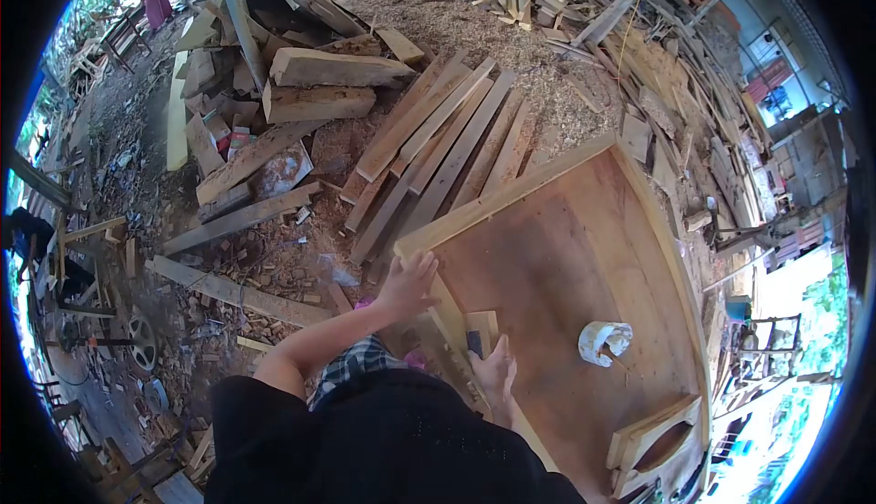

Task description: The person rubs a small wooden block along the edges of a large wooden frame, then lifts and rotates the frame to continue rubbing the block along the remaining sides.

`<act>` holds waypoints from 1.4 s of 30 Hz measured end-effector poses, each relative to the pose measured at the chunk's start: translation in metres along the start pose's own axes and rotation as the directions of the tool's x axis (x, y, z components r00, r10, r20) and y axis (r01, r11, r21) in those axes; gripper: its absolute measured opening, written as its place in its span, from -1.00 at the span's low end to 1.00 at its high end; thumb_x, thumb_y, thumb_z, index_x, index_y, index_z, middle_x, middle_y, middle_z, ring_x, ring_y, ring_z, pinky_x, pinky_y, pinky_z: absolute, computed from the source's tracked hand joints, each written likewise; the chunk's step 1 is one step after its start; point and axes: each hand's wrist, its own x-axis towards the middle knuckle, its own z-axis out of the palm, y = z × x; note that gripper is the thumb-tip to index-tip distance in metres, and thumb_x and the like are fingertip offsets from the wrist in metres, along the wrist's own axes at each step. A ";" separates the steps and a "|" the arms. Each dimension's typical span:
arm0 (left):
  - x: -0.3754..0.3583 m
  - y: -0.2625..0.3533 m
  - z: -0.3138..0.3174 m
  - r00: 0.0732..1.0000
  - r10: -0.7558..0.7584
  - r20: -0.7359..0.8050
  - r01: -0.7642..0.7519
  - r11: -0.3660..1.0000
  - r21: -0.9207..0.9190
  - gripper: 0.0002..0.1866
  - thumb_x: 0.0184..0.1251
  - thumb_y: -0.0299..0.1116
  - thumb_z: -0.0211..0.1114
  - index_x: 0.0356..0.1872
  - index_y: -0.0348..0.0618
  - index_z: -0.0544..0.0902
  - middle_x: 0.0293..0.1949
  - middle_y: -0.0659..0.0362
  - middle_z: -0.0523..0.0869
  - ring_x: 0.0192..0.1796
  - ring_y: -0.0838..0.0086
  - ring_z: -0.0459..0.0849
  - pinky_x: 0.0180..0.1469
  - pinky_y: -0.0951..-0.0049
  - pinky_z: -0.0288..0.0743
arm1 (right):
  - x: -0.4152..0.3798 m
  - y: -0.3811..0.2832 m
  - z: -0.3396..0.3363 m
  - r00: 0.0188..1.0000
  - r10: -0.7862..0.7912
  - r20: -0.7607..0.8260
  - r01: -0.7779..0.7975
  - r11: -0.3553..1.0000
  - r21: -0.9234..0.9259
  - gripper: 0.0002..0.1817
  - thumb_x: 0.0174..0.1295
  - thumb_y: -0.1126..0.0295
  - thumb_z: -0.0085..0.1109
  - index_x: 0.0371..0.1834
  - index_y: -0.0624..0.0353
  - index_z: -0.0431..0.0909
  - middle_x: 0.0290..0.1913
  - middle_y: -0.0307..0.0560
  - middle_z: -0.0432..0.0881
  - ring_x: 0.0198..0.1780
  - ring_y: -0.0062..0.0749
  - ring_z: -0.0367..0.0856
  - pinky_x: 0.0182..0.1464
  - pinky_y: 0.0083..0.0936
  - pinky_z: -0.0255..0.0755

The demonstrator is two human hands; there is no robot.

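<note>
A large wooden panel [557, 258] with a raised light-wood rim lies in front of me. My left hand [408, 287] rests on the rim's near left corner, fingers apart. Closer to my body, my right hand [495, 374] is closed at the inner side of the near rim, around a small wooden block [485, 323] with a dark grey face; part of the grip is hidden. On the panel, right of that hand, sits a white roll-like object [604, 343] with a hollow middle. A wooden piece with a curved opening [657, 440] lies at the panel's lower right.
Long planks [456, 139] lie side by side beyond the panel. Thick timber beams [333, 71] are piled at the back left. Scraps and sawdust cover the ground on the left, with a spoked wheel [143, 342] there. More boards [675, 93] line the right side.
</note>
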 end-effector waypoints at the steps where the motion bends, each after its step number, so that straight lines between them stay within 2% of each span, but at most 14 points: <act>1: 0.001 -0.003 -0.002 1.000 0.000 0.003 0.000 1.000 -0.002 -0.08 0.24 0.24 0.19 0.46 -0.23 0.22 0.48 -0.01 0.20 0.50 0.10 0.15 0.38 -0.07 0.01 | 0.000 0.005 0.008 1.000 -0.010 -0.023 0.010 1.000 -0.018 -0.32 -0.09 0.14 0.47 0.03 0.30 0.41 -0.18 0.28 0.68 -0.10 0.20 0.66 -0.02 -0.08 0.50; 6: 0.007 -0.015 -0.010 0.998 -0.070 0.002 0.070 0.997 -0.027 -0.10 0.28 0.23 0.15 0.46 -0.22 0.21 0.47 -0.06 0.20 0.52 0.10 0.14 0.40 -0.11 -0.03 | -0.006 0.000 0.008 0.997 -0.003 -0.079 -0.004 0.995 -0.096 -0.18 -0.07 0.09 0.45 0.22 0.34 0.35 -0.16 0.31 0.67 -0.09 0.21 0.66 -0.01 -0.06 0.48; 9: 0.007 -0.018 -0.018 0.998 -0.060 0.029 0.061 0.998 -0.027 -0.11 0.28 0.22 0.15 0.46 -0.22 0.21 0.47 -0.06 0.21 0.52 0.11 0.13 0.40 -0.11 -0.04 | -0.008 -0.012 -0.001 0.997 0.066 0.047 -0.062 0.995 -0.079 -0.20 0.02 0.11 0.37 0.26 0.39 0.31 -0.11 0.31 0.65 -0.06 0.20 0.65 -0.01 0.00 0.48; 11: 0.004 -0.019 -0.022 0.999 -0.054 0.000 0.054 0.995 -0.083 -0.15 0.24 0.14 0.20 0.42 -0.26 0.26 0.44 -0.07 0.24 0.51 0.13 0.13 0.40 -0.12 -0.03 | -0.011 -0.010 0.003 0.998 -0.003 -0.059 -0.004 0.994 -0.113 -0.30 0.02 0.13 0.37 0.15 0.34 0.36 -0.16 0.30 0.66 -0.11 0.21 0.65 -0.06 0.01 0.48; 14: -0.002 -0.024 -0.018 0.998 -0.058 -0.033 0.053 0.990 -0.131 -0.19 0.18 0.05 0.27 0.36 -0.27 0.31 0.41 -0.07 0.27 0.50 0.14 0.14 0.42 -0.14 -0.04 | -0.011 -0.019 -0.005 0.999 0.051 0.011 -0.050 0.994 -0.094 -0.38 0.02 0.15 0.38 0.04 0.29 0.36 -0.21 0.28 0.67 -0.14 0.22 0.66 -0.08 0.03 0.48; 18: -0.007 -0.036 -0.016 0.996 -0.065 0.055 0.066 0.998 -0.006 -0.10 0.23 0.13 0.26 0.48 -0.18 0.17 0.49 0.02 0.16 0.53 0.10 0.11 0.43 -0.14 -0.07 | -0.008 -0.011 0.003 0.998 0.050 -0.027 -0.052 0.995 -0.090 -0.33 -0.04 0.07 0.41 0.03 0.24 0.35 -0.26 0.27 0.66 -0.15 0.23 0.64 -0.07 0.00 0.46; 22: -0.014 -0.038 -0.021 0.990 -0.131 0.052 0.135 0.987 -0.083 -0.09 0.19 0.08 0.31 0.48 -0.17 0.17 0.49 0.02 0.17 0.50 0.05 0.15 0.40 -0.13 -0.02 | -0.009 -0.012 -0.001 0.999 0.047 0.017 -0.045 0.994 -0.096 -0.41 0.02 0.14 0.40 -0.01 0.23 0.34 -0.25 0.25 0.66 -0.15 0.19 0.66 -0.09 0.03 0.47; 28: -0.024 -0.051 -0.008 0.995 -0.092 -0.027 0.093 0.995 0.025 -0.09 0.17 0.01 0.33 0.48 -0.18 0.16 0.48 0.00 0.20 0.42 0.01 0.25 0.33 -0.11 0.06 | -0.008 -0.014 -0.006 0.998 0.041 0.040 -0.038 0.997 -0.066 -0.40 0.02 0.15 0.40 0.01 0.25 0.34 -0.23 0.26 0.66 -0.12 0.18 0.66 -0.07 0.00 0.47; 30: -0.025 -0.052 -0.010 0.986 -0.142 -0.083 0.138 0.989 -0.052 -0.16 0.12 -0.07 0.36 0.42 -0.18 0.27 0.40 -0.06 0.27 0.40 -0.01 0.28 0.37 -0.23 0.06 | -0.009 -0.013 -0.006 0.999 0.032 0.030 -0.031 0.998 -0.062 -0.39 0.02 0.15 0.40 0.03 0.25 0.34 -0.23 0.26 0.66 -0.12 0.18 0.66 -0.06 -0.01 0.47; 34: -0.027 -0.060 -0.012 0.959 -0.250 -0.136 0.234 0.964 -0.126 -0.29 0.12 -0.15 0.36 0.32 -0.15 0.40 0.22 -0.02 0.47 0.32 0.08 0.36 0.25 -0.16 0.18 | -0.008 -0.010 -0.003 1.000 0.022 0.007 -0.021 0.998 -0.065 -0.36 0.02 0.15 0.40 0.07 0.27 0.35 -0.20 0.28 0.66 -0.10 0.18 0.65 -0.06 0.00 0.47; 37: -0.030 -0.072 0.001 0.942 -0.223 -0.250 0.196 0.972 -0.127 -0.53 0.10 -0.21 0.33 0.07 -0.14 0.59 -0.07 0.05 0.64 0.14 0.12 0.52 0.11 0.00 0.28 | -0.008 -0.007 -0.002 1.000 0.010 0.009 -0.009 0.998 -0.067 -0.37 0.02 0.15 0.40 0.06 0.28 0.35 -0.20 0.29 0.65 -0.11 0.19 0.65 -0.07 0.01 0.47; 39: -0.025 -0.072 0.001 0.938 -0.283 -0.203 0.202 0.917 -0.343 -0.71 0.10 -0.23 0.32 -0.18 -0.13 0.65 -0.24 0.05 0.67 -0.03 0.10 0.61 0.04 0.10 0.33 | -0.006 -0.008 -0.005 1.000 -0.004 0.010 0.004 0.998 -0.055 -0.38 0.02 0.15 0.40 0.03 0.27 0.35 -0.21 0.29 0.65 -0.12 0.19 0.65 -0.08 0.01 0.48; 40: -0.022 -0.060 -0.004 0.901 -0.282 -0.331 0.146 0.913 -0.380 -0.79 0.12 -0.27 0.30 -0.26 -0.13 0.64 -0.32 0.04 0.68 -0.11 0.05 0.63 0.03 0.13 0.36 | -0.004 -0.011 -0.006 0.999 -0.044 0.020 0.045 0.998 -0.040 -0.40 0.03 0.15 0.40 0.01 0.26 0.34 -0.21 0.29 0.65 -0.14 0.20 0.65 -0.10 0.01 0.48; 42: -0.022 -0.032 -0.029 0.938 -0.226 -0.264 0.110 0.914 -0.390 -0.79 0.20 -0.28 0.30 -0.18 -0.11 0.64 -0.22 0.04 0.68 -0.06 0.08 0.61 0.04 0.11 0.36 | 0.004 -0.023 -0.007 0.996 -0.084 0.034 0.084 0.996 -0.024 -0.42 0.03 0.16 0.40 -0.02 0.25 0.34 -0.22 0.28 0.65 -0.16 0.21 0.65 -0.12 0.00 0.49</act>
